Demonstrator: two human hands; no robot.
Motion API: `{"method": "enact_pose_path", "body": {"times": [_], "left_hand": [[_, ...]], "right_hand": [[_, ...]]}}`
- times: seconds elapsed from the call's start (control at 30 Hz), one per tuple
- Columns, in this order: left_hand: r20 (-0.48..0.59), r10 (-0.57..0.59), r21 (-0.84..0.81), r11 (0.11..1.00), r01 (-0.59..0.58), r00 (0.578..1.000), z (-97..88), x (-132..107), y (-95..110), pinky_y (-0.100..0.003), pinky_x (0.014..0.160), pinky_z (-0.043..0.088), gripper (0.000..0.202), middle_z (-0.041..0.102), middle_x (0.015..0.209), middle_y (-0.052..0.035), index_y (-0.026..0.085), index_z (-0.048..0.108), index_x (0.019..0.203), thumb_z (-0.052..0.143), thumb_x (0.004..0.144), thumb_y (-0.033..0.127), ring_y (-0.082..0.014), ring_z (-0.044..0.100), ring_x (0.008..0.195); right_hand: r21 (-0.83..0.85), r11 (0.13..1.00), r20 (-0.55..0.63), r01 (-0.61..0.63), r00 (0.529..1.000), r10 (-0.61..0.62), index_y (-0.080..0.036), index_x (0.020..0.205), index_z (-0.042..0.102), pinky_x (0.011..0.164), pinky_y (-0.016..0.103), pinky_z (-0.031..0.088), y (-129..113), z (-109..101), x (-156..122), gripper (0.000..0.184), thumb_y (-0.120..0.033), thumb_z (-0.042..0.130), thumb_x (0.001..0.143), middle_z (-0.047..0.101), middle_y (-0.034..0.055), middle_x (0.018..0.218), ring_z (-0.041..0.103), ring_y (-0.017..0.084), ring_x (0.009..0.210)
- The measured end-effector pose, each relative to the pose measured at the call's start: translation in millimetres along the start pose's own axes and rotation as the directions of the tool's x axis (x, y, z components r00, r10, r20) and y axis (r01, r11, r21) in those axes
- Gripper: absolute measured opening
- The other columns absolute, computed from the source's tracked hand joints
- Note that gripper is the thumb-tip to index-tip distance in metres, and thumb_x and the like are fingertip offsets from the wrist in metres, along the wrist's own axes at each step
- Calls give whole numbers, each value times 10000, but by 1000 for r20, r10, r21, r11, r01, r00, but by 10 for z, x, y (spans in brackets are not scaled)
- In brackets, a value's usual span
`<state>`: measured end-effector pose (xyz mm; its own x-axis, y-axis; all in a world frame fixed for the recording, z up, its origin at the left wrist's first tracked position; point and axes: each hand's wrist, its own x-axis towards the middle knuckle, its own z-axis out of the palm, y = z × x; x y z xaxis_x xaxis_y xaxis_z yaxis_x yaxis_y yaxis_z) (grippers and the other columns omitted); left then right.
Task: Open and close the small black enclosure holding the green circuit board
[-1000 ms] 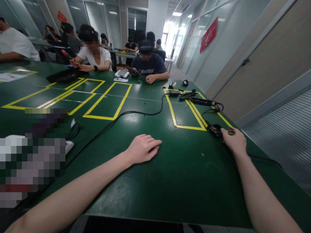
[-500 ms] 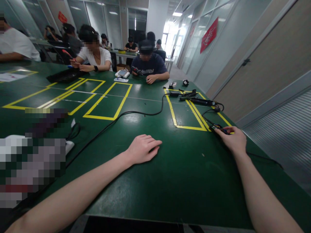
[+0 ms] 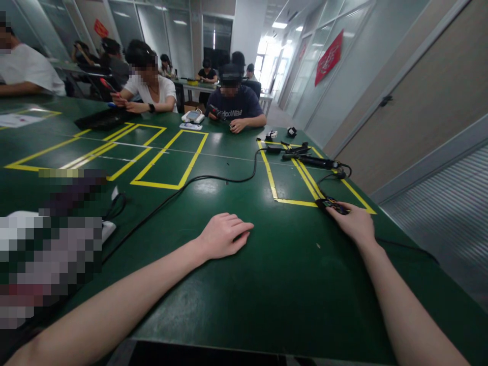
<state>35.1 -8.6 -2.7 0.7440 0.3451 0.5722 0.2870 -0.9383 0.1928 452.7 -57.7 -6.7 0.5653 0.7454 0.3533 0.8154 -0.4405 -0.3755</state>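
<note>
My left hand (image 3: 224,236) lies palm down on the green table (image 3: 267,284), fingers loosely bent and thumb apart, with nothing in it. At the right side, my right hand (image 3: 355,222) grips a small, flat dark device with coloured bits (image 3: 332,204), which looks like electronics; its exact kind is unclear. Part of it is hidden under my fingers. The device sits at the near corner of the yellow tape marks (image 3: 297,202). Beyond it lie a black cylindrical tool with a cord (image 3: 314,160) and a black adapter-like block (image 3: 273,150).
A black cable (image 3: 206,177) crosses the table towards the lower left. Two small black-and-white items (image 3: 271,135) stand at the far right. Across the table, one person (image 3: 236,104) holds a tool; another person (image 3: 152,91) works beside a black tray (image 3: 101,119).
My right hand has moved a little to the left with the dark device, showing more of it and uncovering the tape corner. My left hand stays in place.
</note>
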Motion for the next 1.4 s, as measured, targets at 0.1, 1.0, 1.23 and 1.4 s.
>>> {"method": "enact_pose_path", "body": {"times": [0.1,1.0,1.23,1.4], "left_hand": [[-8,-1,-21,1000,0,1000,-13,8,13,-319,797,571,267,791,982,-68,173,725,1132,500,1031,277,-186,739,877],[200,-35,-173,982,70,979,-74,17,-5,-464,1117,469,722,698,1338,-124,183,587,1385,704,856,661,-294,656,1227],[191,-90,-118,986,114,978,-84,29,35,-398,948,522,413,749,1130,-94,193,686,1176,666,903,502,-257,689,1048],[155,-79,-168,980,105,985,-81,34,28,-355,850,544,253,750,1016,-69,179,693,1084,635,871,303,-227,681,942]], "right_hand": [[63,995,116,79,990,-86,-137,1108,791,818,496,582,-429,51,-196,445,-439,731,786,783,190,1077,731,405,1004],[645,333,67,688,383,-921,-221,1203,673,875,327,611,-1452,41,-1148,294,-281,690,916,734,103,1190,742,227,1057],[649,412,149,640,424,-893,-244,1243,651,863,327,602,-1428,9,-1077,449,-242,748,804,720,79,1175,731,225,1025],[667,428,153,610,450,-880,-241,1128,659,867,344,592,-1435,22,-1061,251,-213,677,880,725,77,1115,725,219,1008]]}}
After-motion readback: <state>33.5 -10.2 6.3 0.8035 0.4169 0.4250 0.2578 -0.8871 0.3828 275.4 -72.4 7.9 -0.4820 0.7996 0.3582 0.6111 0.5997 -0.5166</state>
